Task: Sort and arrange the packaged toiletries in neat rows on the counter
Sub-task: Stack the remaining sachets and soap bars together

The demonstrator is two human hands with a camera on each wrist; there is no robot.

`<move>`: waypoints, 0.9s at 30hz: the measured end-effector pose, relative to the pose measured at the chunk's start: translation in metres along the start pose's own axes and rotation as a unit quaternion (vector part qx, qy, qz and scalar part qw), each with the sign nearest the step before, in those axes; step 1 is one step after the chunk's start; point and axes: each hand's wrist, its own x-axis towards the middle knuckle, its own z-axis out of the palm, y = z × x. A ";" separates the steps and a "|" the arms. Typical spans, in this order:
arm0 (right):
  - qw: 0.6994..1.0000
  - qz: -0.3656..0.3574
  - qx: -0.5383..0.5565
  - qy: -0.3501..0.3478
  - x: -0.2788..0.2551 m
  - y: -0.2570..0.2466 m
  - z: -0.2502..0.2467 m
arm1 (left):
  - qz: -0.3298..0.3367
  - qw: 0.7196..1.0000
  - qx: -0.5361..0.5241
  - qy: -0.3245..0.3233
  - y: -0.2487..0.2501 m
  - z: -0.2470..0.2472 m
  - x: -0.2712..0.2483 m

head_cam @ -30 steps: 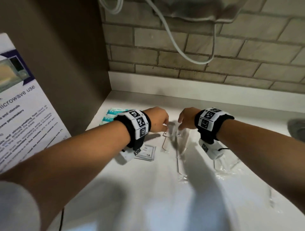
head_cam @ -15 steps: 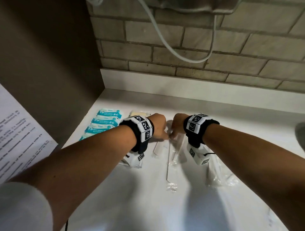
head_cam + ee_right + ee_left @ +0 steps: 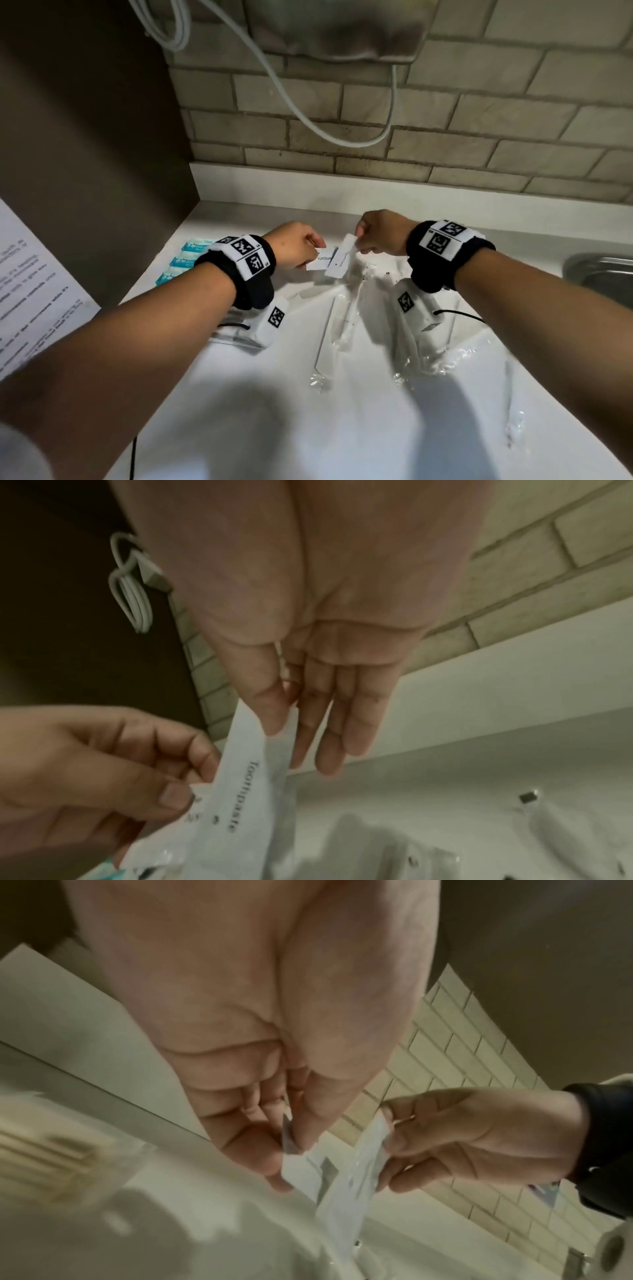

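Pinching one white toothpaste packet, the left sachet point(image 3: 318, 263), in the left hand point(image 3: 294, 245), thumb and curled forefinger closed on its 9 o'clock end, long axis running roughly 9 to 3 in the head view. Pinching a second, the right sachet point(image 3: 343, 257), in the right hand point(image 3: 380, 233), thumb pressed on the printed face near the upper end, remaining fingers fairly straight behind it, long axis hanging from 1 down to 7. Held just above the counter point(image 3: 342, 428) near its back edge, free ends crossing between the two hands with the right sachet in front — touching or only overlapping, cannot tell. Below, at 6 o'clock from the hands, wrapped toothbrushes point(image 3: 337, 329) lying lengthwise; at 9 o'clock from the left hand, blue packets point(image 3: 185, 262) already stacked in a column; at 3 o'clock, the rim of a sink point(image 3: 603, 274). Judging from this, a laying-down step ahead, and turning on the crossed axes — needs one sachet swung parallel to the other before either goes flat. Left hand nearer the blue column, so likely first to set down beside it.
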 end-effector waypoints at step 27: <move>0.982 -0.047 0.123 0.133 -0.119 0.080 -0.068 | 0.161 0.976 -0.126 -0.074 0.126 0.091 -0.041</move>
